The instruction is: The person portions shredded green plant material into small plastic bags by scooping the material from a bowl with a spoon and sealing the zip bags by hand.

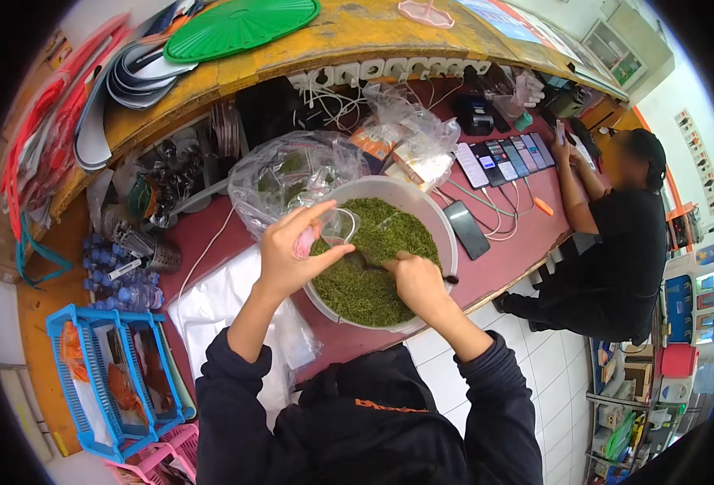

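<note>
A large clear round tub (452, 242) on the red tabletop holds chopped green material (389, 283). Over its left side, my left hand (292, 246) holds a small clear cup (339, 226) between thumb and fingers, with something pink against the palm. My right hand (419, 283) is closed on a dark spoon, whose handle end sticks out to the right. The spoon's front part is down at the green material beside the cup. Behind the tub lies a clear plastic bag (292, 174) with some green material inside.
Several phones (506, 158) and cables lie right of the tub, one dark phone (466, 229) close to its rim. White plastic bags (236, 311) lie at the left, near a blue basket (106, 380). Another person (628, 234) sits at the right.
</note>
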`<state>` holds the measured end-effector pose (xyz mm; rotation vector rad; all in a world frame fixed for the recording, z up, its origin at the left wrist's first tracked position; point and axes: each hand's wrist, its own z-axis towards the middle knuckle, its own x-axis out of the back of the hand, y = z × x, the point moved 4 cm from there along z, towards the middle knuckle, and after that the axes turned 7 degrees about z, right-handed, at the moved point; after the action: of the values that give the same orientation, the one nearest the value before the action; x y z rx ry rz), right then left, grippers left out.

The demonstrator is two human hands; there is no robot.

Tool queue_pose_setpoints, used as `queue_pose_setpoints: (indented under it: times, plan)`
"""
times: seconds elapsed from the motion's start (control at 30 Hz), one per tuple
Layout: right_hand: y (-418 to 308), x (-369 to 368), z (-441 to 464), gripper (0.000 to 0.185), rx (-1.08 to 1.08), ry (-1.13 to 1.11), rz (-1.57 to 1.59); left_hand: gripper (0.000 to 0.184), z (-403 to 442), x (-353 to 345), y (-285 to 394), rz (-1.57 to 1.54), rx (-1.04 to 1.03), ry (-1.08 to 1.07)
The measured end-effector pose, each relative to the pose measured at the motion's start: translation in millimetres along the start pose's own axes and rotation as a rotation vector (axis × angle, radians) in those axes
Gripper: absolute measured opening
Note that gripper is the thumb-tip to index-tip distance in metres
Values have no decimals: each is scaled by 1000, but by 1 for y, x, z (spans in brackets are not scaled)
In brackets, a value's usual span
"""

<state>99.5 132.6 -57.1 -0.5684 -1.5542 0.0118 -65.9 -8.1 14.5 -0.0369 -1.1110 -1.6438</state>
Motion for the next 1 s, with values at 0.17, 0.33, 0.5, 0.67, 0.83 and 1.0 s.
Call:
queue_pose_setpoints:
  times: [0.17,0.33,0.5,0.67,0.83,1.0]
  plan:
    - [-26,44,-2,18,244,24,48,65,0,12,-2,8,44,-7]
    - [-5,55,-3,10,145,-30,294,67,-1,8,-5,-65,134,-10]
    - [23,70,-15,11,-19,45,555,66,2,3,-7,-100,126,-24]
    - [20,113,-29,11,-33,262,506,61,0,-19,-8,47,102,-157]
    - [-6,131,-40,11,114,647,168,59,5,-46,6,-48,117,-257]
    - [-24,120,-42,18,256,782,-144,59,12,-51,19,-42,173,-244]
